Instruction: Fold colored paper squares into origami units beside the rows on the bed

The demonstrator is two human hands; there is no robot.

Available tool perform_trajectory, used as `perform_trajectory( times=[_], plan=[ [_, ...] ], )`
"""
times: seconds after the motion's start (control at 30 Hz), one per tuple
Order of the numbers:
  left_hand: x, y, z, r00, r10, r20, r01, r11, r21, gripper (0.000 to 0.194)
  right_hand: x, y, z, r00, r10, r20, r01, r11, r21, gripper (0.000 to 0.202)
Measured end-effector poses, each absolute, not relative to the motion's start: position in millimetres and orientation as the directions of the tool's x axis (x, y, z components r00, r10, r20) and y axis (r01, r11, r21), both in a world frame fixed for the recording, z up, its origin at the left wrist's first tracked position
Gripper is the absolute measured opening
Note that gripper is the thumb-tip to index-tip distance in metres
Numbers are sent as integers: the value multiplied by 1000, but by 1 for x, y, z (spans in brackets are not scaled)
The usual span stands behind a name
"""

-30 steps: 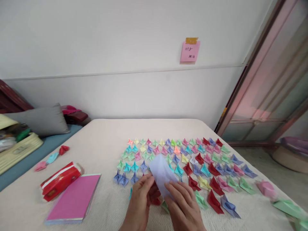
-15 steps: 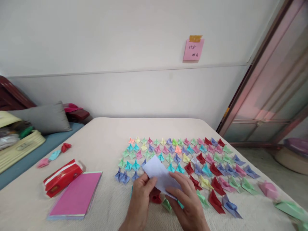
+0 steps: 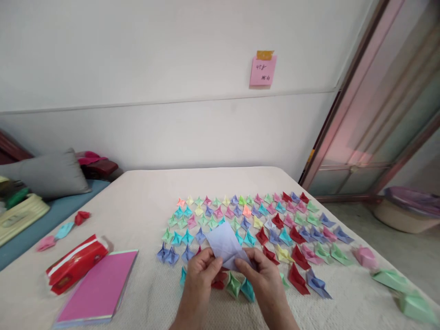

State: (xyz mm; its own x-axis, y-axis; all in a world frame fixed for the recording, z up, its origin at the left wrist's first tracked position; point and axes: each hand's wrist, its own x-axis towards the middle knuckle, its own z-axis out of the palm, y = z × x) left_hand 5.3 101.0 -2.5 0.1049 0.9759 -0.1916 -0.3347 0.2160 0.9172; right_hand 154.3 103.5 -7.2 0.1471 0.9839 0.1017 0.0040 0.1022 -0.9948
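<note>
A pale lavender sheet of paper (image 3: 224, 242), with creases across it, is held up over the covered table between my two hands. My left hand (image 3: 200, 277) pinches its lower left edge between thumb and fingers. On the other side, my right hand (image 3: 263, 277) grips the lower right part, thumb on top. Behind and around the hands stand rows of small folded paper pieces in many colours, among them a dark red one (image 3: 298, 278) and a blue one (image 3: 318, 283). A green folded piece (image 3: 233, 285) sits between my wrists.
At the left lie a stack of pink paper (image 3: 98, 288), a red package (image 3: 77, 263) and a red folded piece (image 3: 82, 217). Green folded pieces (image 3: 417, 307) lie near the right edge. A pink note (image 3: 263, 71) hangs on the wall.
The view has shifted slightly right. My right hand's fingers have drawn in under the sheet, and its thumb now presses near the lower middle. More folded pieces show between my wrists.
</note>
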Motion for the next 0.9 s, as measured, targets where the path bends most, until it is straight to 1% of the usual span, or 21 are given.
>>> perform_trajectory(
  times=[0.07, 0.13, 0.2, 0.27, 0.3, 0.33, 0.43, 0.5, 0.6, 0.7, 0.8, 0.9],
  plan=[
    [5, 101, -4, 100, 974, -206, -320, 227, 920, 25, 152, 103, -8, 172, 984, 40, -98, 57, -994, 21],
    [6, 102, -5, 111, 972, -209, -318, 234, 919, 27, 151, 104, -11, 167, 986, 10, -216, 46, -975, 24],
    [7, 102, -5, 149, 971, -185, -345, 226, 911, 27, 151, 104, -14, 141, 990, -10, -292, 32, -956, 34],
    [8, 103, -5, 189, 972, -143, -382, 207, 901, 32, 151, 105, -18, 131, 991, -12, -306, 29, -952, 42],
    [9, 104, -5, 197, 971, -133, -392, 203, 897, 34, 152, 105, -20, 132, 991, -6, -304, 35, -952, 43],
    [9, 104, -5, 192, 972, -137, -387, 203, 899, 32, 152, 105, -21, 132, 991, 3, -302, 43, -952, 43],
    [10, 103, -5, 131, 977, -170, -350, 206, 914, 17, 152, 104, -20, 117, 993, 24, -297, 58, -953, 39],
    [11, 101, -4, 124, 970, -211, -383, 243, 891, 14, 150, 103, -16, 91, 995, 39, -281, 64, -958, 35],
    [12, 99, -1, 118, 942, -315, -543, 327, 774, 20, 149, 102, -8, 43, 995, 85, -216, 92, -972, 26],
    [13, 98, 2, 50, 934, -354, -676, 293, 677, 22, 149, 101, -6, 49, 991, 128, -69, 131, -989, 21],
    [13, 98, 3, 23, 938, -345, -697, 263, 667, 22, 151, 101, -9, 77, 982, 172, 86, 165, -983, 11],
    [12, 97, 3, 37, 942, -332, -669, 271, 692, 20, 153, 102, -13, 90, 963, 253, 160, 237, -958, 6]
  ],
)
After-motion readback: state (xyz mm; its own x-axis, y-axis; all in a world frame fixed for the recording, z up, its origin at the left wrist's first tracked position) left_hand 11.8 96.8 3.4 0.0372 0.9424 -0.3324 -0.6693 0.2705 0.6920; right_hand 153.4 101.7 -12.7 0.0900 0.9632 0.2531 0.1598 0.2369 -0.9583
